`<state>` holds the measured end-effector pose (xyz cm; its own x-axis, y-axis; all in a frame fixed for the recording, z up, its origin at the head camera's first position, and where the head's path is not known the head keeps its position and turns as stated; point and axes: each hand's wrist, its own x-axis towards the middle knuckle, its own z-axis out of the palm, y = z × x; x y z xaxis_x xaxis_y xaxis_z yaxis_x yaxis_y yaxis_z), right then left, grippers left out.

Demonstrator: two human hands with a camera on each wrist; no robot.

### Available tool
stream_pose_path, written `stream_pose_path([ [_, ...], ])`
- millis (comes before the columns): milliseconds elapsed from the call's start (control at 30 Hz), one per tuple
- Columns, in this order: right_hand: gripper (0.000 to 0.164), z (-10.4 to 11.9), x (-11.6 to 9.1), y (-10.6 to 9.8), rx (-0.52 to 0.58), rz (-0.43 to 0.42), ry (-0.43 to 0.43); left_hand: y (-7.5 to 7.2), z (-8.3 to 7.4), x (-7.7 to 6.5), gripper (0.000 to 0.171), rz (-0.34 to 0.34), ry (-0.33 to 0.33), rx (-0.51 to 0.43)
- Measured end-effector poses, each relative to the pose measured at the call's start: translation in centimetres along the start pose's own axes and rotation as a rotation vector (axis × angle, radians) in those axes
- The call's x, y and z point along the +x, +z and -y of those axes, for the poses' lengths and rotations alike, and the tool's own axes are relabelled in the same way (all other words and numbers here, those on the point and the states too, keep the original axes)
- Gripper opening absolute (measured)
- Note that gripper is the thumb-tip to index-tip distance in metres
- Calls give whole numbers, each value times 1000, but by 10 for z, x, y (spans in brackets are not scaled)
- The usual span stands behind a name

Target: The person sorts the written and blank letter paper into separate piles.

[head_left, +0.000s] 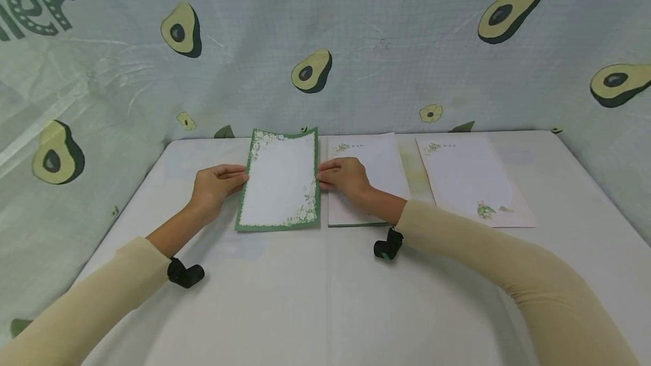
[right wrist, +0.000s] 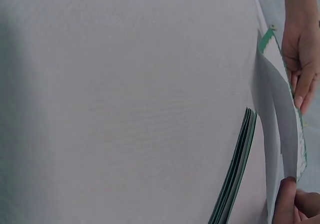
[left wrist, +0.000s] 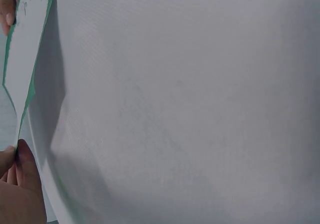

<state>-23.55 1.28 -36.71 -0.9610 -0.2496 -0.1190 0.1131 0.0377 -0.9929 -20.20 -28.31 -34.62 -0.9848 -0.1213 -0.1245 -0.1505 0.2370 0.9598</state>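
Note:
A sheet of letter paper (head_left: 280, 179) with a green, white-flowered border is held up off the table, its top edge curving. My left hand (head_left: 218, 185) pinches its left edge between thumb and fingers, as the left wrist view shows at the lower left. On the opposite edge, my right hand (head_left: 348, 178) pinches the sheet, passing over a stack of pale paper (head_left: 376, 162). From the right wrist view, the stack's dark green edges (right wrist: 237, 159) show several layers. Beneath the held sheet's pale underside (right wrist: 285, 108) runs another pale strip; whether it is a second sheet I cannot tell.
Farther right lies another pale pink sheet (head_left: 468, 179) with green leaf prints, flat on the white table (head_left: 285, 298). Between it and the stack shows a yellowish-green strip (head_left: 416, 168). Avocado-printed cloth (head_left: 254, 33) hangs behind the table.

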Motion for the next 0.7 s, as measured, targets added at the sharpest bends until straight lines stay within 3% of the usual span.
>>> stream_pose_path([
  [700, 24, 5, 7, -1, -48, 5, 48, -2, 5, 8, 42, 33, -21, 2],
])
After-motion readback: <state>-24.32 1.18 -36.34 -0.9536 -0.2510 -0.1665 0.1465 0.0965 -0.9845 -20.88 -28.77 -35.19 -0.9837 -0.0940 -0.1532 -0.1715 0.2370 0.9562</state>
